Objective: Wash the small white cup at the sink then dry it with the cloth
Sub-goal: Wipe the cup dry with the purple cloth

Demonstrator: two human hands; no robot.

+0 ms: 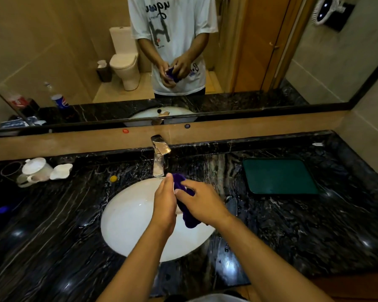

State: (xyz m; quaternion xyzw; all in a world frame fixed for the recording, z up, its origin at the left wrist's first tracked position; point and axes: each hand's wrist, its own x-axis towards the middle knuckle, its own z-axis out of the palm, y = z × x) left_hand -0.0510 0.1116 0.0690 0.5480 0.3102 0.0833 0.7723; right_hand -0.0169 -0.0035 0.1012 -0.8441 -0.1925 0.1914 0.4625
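The left hand (165, 205) was held edge-on above the sink (129, 219), its fingers together and curled round something tucked against the palm. Only a thin white sliver showed at its inner edge, likely the cup (174, 188), though most of it was hidden. The right hand (202, 202) pressed in from the other side, fingers closed on the purple cloth (189, 219), which bunched between the two hands and hung down toward the basin. Both hands met just in front of the tap (159, 158), over the back half of the sink.

On the dark marble counter (52, 225), a green mat (279, 176) lay flat toward the back right corner, well apart from the sink. Near the back left edge stood a white lidded pot (36, 168) with a white dish (61, 171) just beside it. A small yellow thing (113, 178) sat close to the sink's left rim. The mirror (52, 51) ran along the back wall.
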